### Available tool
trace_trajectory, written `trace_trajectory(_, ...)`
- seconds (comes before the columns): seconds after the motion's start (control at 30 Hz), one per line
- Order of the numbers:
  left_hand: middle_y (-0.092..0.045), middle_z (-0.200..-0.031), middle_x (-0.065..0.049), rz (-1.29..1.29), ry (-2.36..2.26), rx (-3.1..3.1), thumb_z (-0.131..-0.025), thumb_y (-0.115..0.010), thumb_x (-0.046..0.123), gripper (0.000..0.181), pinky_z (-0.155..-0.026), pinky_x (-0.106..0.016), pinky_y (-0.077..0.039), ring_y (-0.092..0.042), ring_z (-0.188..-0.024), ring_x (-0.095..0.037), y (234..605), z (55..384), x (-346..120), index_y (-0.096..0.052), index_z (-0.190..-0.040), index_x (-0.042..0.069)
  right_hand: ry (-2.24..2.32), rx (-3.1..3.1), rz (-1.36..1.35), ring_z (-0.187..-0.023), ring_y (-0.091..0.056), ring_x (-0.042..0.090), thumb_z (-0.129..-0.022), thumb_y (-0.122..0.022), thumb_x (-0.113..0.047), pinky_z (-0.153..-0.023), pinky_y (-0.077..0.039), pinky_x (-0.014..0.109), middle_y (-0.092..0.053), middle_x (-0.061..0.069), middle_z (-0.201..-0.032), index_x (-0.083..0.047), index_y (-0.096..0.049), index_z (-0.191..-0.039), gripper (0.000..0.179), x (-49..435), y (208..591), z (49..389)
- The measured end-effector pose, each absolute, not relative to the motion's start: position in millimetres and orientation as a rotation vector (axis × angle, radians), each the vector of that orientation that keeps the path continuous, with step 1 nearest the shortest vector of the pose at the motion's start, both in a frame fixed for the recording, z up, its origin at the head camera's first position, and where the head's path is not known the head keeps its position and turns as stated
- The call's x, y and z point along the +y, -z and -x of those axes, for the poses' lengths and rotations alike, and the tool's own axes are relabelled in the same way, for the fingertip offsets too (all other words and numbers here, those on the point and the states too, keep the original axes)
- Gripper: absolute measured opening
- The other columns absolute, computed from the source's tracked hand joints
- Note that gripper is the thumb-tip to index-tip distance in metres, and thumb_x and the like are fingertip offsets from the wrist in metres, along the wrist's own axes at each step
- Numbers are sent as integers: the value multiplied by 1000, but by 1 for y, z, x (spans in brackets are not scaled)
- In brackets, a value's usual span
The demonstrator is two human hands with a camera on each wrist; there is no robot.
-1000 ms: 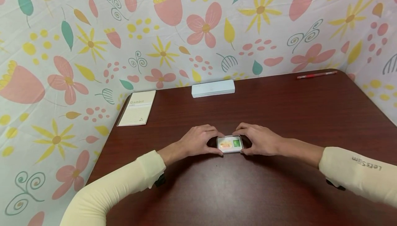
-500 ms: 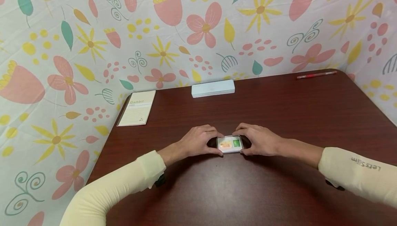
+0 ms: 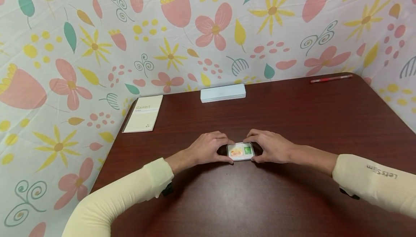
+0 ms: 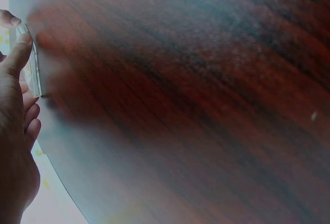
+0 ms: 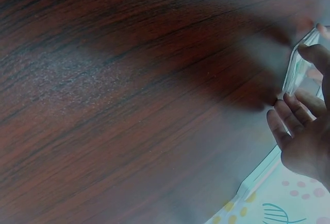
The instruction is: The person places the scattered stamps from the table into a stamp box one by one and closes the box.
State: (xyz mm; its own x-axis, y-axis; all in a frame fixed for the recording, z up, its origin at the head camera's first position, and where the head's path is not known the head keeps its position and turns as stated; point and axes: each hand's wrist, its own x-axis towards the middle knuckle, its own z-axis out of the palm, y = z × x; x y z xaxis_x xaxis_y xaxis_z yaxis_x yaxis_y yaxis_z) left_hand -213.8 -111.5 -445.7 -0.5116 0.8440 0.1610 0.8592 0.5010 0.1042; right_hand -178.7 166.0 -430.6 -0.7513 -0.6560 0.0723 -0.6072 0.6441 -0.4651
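Note:
A small flat rectangular case [image 3: 241, 151] with clear edges lies at the middle of the table in the head view. Its white top carries an orange picture on the left and a green one on the right. My left hand [image 3: 208, 147] pinches its left end between thumb and fingers, and my right hand [image 3: 275, 147] grips the right end the same way. In the left wrist view, the thumb of the left hand [image 4: 13, 110] presses the clear edge of the case [image 4: 35, 74]. The right wrist view has the right hand [image 5: 307, 136] on the case [image 5: 293, 69].
A cream notepad [image 3: 143, 114] marked "Gambit" lies at the table's left edge. By the back edge sits a pale blue long box [image 3: 223, 93]. A red pen [image 3: 331, 78] lies at the far right corner. Flowered cloth [image 3: 182, 34] hangs behind the dark wooden table [image 3: 279, 204].

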Motion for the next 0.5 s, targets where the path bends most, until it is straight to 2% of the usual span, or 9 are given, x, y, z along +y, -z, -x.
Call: trace_trajectory(0.5,-71,-112,9,1503,246,-2646,-86,-82,64,61,-85,-26,-56,-66,-103,-9,445,213,-111,-76,-130,22,703,2758,1073,-80,-56,10,-81,-94,-18,-66,-47,26,-58,-4,-103,-3,-75,-130,55,166,428,179)
